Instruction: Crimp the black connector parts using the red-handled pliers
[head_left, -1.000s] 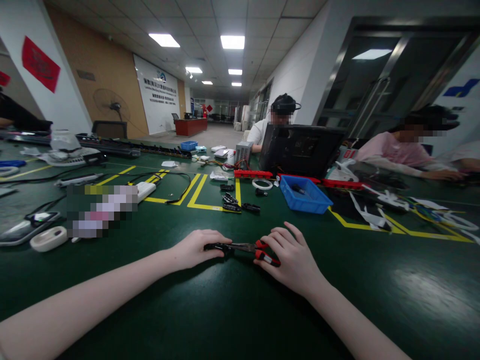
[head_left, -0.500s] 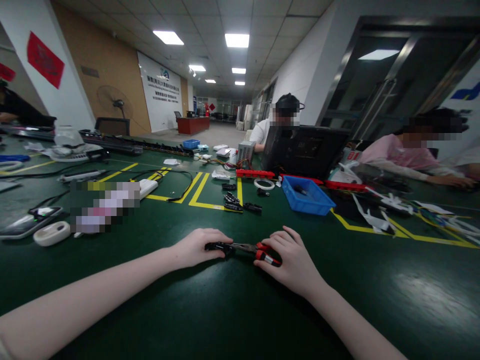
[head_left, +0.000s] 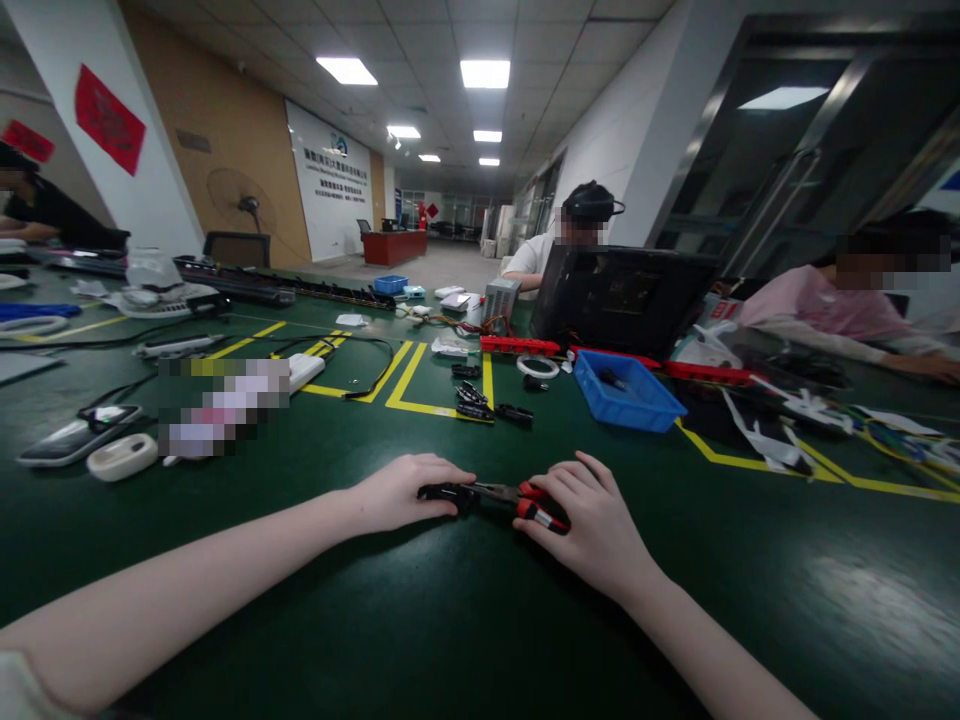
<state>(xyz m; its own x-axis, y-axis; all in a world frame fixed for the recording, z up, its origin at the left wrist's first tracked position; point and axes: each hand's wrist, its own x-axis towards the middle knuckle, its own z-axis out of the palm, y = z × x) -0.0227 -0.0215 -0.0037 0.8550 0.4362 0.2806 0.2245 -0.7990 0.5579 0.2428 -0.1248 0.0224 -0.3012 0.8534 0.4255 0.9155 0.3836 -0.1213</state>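
Note:
A small black part, its exact kind unclear, is pinched between the thumb and fingers of my left hand. My right hand grips the red and black handles of long-nose pliers. The plier jaws point left and meet the right end of the black part; whether they clamp it cannot be made out. Both hands are low over the green table. Beyond them, several similar black pieces lie in and beside a yellow-taped rectangle.
A blue bin with a dark item inside stands ahead on the right. Behind it is a black computer case. Phones and a white oval case lie on the left. Co-workers sit across the table and at the right.
The camera view has shifted slightly, so the scene appears a little farther right. Both hands keep their hold on the black part and the pliers.

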